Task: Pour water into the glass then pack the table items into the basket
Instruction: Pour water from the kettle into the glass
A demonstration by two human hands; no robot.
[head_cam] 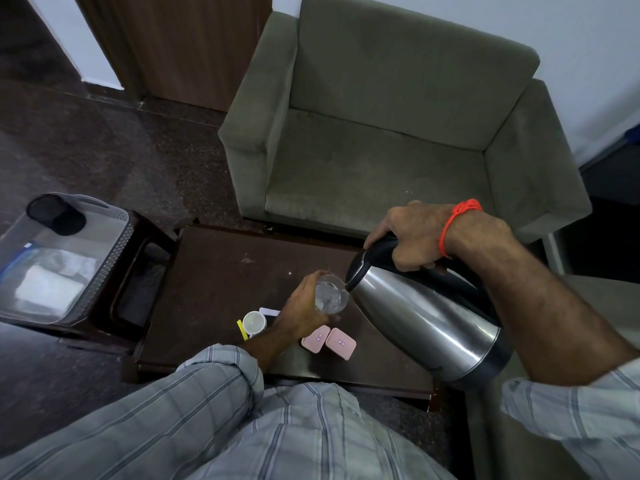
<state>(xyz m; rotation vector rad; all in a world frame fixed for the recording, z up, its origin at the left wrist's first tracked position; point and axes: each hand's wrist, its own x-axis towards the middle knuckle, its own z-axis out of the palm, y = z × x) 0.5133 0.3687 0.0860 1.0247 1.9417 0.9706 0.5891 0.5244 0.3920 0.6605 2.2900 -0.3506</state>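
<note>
My right hand (414, 237) grips the black handle of a steel kettle (426, 322), tilted with its spout over a clear glass (330, 294). Water is in the glass. My left hand (301, 311) is wrapped around the glass and holds it above the dark wooden table (221, 271). On the table near my left wrist lie two pink boxes (329, 342), a white cup (254, 322), a yellow strip (242, 330) and a white slip of paper (269, 311). The grey basket (114, 251) stands at the left on a dark stool.
Inside the basket lie a black round object (57, 214) and a clear bag (45, 271) with white contents. A grey-green armchair (381, 133) stands just behind the table. A wooden door (173, 46) and dark floor lie beyond at the left.
</note>
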